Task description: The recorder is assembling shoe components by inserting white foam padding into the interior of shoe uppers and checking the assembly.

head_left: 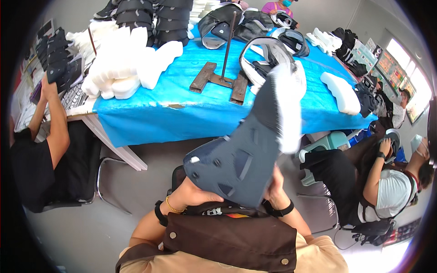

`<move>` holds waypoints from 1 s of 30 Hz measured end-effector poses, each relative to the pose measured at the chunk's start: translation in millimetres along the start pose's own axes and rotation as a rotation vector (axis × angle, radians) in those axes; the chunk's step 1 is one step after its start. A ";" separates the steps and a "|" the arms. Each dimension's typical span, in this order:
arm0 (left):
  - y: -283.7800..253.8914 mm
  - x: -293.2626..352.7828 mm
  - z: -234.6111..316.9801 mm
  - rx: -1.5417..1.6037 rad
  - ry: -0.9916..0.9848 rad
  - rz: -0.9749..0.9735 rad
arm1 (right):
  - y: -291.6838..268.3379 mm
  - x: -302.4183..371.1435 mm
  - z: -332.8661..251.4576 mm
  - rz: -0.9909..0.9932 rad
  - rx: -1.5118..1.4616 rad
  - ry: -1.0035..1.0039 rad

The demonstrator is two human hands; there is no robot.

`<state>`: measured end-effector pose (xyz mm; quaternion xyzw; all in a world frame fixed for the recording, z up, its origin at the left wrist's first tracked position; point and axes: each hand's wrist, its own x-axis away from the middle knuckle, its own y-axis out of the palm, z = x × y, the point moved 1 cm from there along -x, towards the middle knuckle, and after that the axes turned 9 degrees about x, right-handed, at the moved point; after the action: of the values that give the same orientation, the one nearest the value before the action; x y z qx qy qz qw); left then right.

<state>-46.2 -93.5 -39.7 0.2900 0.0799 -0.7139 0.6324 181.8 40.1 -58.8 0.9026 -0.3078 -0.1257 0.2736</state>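
In front of me, both my hands hold up a dark grey-blue fabric cover (241, 159) with small slots and flaps on its face. It stands tilted, wide end down. A white foam piece (289, 109) shows along its upper right side, partly smeared by motion. My left hand (195, 193) grips the lower left edge, thumb across the front. My right hand (274, 184) is closed on the lower right side, its fingers partly hidden behind the cover. Just beyond the cover, a grey and white curved padded belt (250, 57) lies on the blue-covered table (150, 116).
A rusty metal stand (223, 81) with an upright rod sits on the table. White foam pieces (116, 75) and black padded parts (173, 20) are piled at the left. Another foam piece (341, 93) lies right. Co-workers sit at left, right and far side, near chairs (318, 209).
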 end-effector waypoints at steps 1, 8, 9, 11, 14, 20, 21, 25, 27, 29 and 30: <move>-8.1 1.5 -6.5 0.134 -0.104 0.021 | 15.5 3.3 4.1 0.141 0.166 0.029; -17.4 -9.8 -28.3 0.507 -0.030 0.069 | 44.7 -6.0 -1.7 0.001 0.155 0.181; -16.5 -10.8 -31.7 0.386 0.000 0.038 | 48.4 -4.2 0.4 0.037 0.182 0.187; -15.1 -4.7 -41.1 0.300 -0.009 0.058 | 48.5 0.4 4.5 0.076 0.198 0.208; -16.3 -1.1 -51.3 0.251 0.015 0.177 | 45.4 1.9 3.5 -0.015 0.362 0.143; -12.3 8.9 -51.1 0.289 -0.267 0.266 | 55.5 5.6 -5.1 -0.075 0.552 0.112; -12.5 11.4 -52.6 0.299 -0.306 0.306 | 55.5 5.9 -8.1 -0.153 0.712 0.181; -8.7 7.3 -51.6 0.018 -0.209 0.276 | 62.4 5.4 -3.1 -0.383 1.005 -0.306; -7.4 5.5 -46.6 -0.011 -0.260 0.261 | 67.1 6.9 1.6 -0.320 1.000 -0.328; 8.9 -12.3 -33.5 -0.060 -0.277 0.303 | 56.6 8.0 12.2 -0.101 0.855 -0.131; 9.1 -13.0 -40.4 -0.165 -0.271 0.278 | 54.8 11.3 19.8 0.049 0.617 -0.096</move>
<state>-24.6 -64.6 -63.8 0.1469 0.0116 -0.6431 0.7514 156.0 -11.4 -44.4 0.9284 -0.3655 -0.0622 -0.0250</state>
